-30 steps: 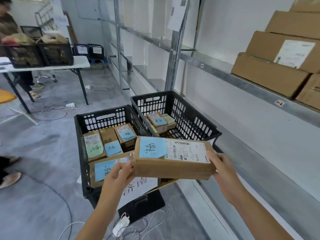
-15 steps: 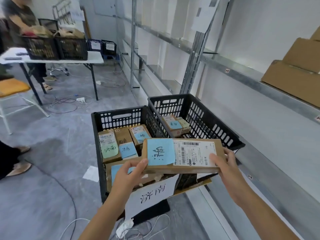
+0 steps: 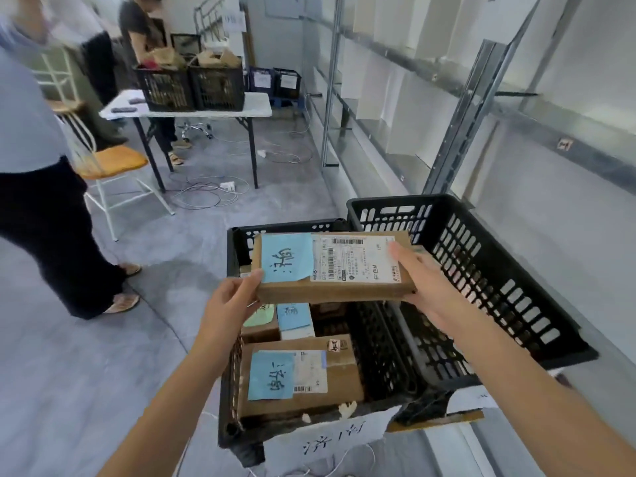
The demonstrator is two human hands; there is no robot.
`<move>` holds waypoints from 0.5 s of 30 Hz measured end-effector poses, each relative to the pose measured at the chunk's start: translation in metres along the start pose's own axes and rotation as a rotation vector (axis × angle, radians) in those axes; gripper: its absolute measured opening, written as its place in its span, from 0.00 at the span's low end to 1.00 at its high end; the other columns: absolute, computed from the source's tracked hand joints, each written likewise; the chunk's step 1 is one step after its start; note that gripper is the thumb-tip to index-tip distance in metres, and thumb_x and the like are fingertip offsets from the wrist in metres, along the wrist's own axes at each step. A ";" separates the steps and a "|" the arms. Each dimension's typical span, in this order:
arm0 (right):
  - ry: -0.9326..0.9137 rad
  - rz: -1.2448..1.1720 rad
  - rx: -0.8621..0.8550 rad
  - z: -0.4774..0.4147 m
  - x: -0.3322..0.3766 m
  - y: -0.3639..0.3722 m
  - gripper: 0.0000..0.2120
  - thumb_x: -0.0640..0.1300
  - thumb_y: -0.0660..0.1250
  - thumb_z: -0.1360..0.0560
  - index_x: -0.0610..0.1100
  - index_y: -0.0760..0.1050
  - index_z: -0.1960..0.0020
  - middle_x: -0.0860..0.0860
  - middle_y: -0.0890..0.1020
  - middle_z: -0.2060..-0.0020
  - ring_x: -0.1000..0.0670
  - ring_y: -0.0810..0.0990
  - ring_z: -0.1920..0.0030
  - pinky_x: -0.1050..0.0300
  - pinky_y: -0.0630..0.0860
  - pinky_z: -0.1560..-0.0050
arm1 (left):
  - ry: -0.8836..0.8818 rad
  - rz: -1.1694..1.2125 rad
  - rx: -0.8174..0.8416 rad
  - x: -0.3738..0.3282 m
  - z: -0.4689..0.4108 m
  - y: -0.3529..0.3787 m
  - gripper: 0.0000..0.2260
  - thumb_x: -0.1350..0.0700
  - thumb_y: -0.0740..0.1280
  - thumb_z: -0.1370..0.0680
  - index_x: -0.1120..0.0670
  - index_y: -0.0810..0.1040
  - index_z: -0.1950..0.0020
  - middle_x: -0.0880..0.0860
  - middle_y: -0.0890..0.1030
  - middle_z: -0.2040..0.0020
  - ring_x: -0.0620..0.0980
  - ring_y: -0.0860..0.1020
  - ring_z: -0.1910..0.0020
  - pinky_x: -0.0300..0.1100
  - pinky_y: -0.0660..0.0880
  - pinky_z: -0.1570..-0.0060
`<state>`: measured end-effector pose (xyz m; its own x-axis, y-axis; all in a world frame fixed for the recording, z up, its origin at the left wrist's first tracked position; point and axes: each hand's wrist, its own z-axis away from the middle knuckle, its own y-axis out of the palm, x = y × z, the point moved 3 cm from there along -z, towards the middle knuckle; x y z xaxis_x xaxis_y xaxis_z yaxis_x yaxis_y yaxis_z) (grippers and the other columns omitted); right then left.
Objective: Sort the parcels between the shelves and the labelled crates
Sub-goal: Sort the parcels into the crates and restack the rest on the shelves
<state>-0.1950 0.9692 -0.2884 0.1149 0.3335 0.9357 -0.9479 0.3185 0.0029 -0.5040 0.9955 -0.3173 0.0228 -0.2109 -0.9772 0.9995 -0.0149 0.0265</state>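
Note:
I hold a flat brown parcel (image 3: 330, 290) with a blue handwritten note and a white shipping label, level above the left black crate (image 3: 229, 390). My left hand (image 3: 229, 301) grips its left end and my right hand (image 3: 418, 287) its right end. Inside that crate lie a large parcel (image 3: 330, 380) with a blue note and smaller parcels (image 3: 292, 321) behind it. A white handwritten label (image 3: 330, 442) hangs on the crate's front. The right black crate (image 3: 499, 287) stands beside it; its contents are hidden by my arm and the parcel.
Metal shelving (image 3: 481, 108) runs along the right wall. A person (image 3: 41, 201) stands close on the left beside an orange chair (image 3: 110, 163). A white folding table (image 3: 192, 110) with two black crates and another person is at the back. Cables lie on the floor.
The view has swung left and down, away from the shelf boxes. The parcel has moved forward over the left crate, held in both hands. A person has come into view at the left.

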 end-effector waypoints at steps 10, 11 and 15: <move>0.084 0.039 -0.084 -0.099 -0.019 0.073 0.27 0.63 0.70 0.27 0.46 0.68 0.38 0.48 0.79 0.45 0.47 0.77 0.43 0.47 0.74 0.38 | -0.072 -0.243 -0.217 0.016 -0.052 -0.029 0.10 0.52 0.64 0.20 0.54 0.84 0.50 0.53 0.85 0.49 0.52 0.81 0.46 0.53 0.77 0.40; 0.097 0.039 -0.087 -0.108 -0.022 0.078 0.28 0.62 0.70 0.27 0.45 0.68 0.38 0.47 0.79 0.43 0.46 0.77 0.42 0.46 0.74 0.37 | -0.070 -0.251 -0.211 0.018 -0.053 -0.026 0.10 0.52 0.64 0.20 0.54 0.84 0.49 0.53 0.85 0.49 0.51 0.81 0.47 0.48 0.78 0.43; 0.151 0.059 -0.076 -0.139 -0.040 0.093 0.31 0.62 0.69 0.26 0.42 0.68 0.34 0.46 0.76 0.38 0.46 0.75 0.42 0.50 0.71 0.39 | -0.049 -0.303 -0.229 0.022 -0.059 -0.014 0.09 0.55 0.64 0.18 0.55 0.82 0.45 0.49 0.83 0.52 0.39 0.79 0.57 0.24 0.70 0.68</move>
<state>-0.2460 1.1085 -0.3749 0.1082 0.4815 0.8697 -0.9299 0.3584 -0.0828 -0.5166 1.0482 -0.3517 -0.2699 -0.2773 -0.9221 0.9395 0.1337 -0.3153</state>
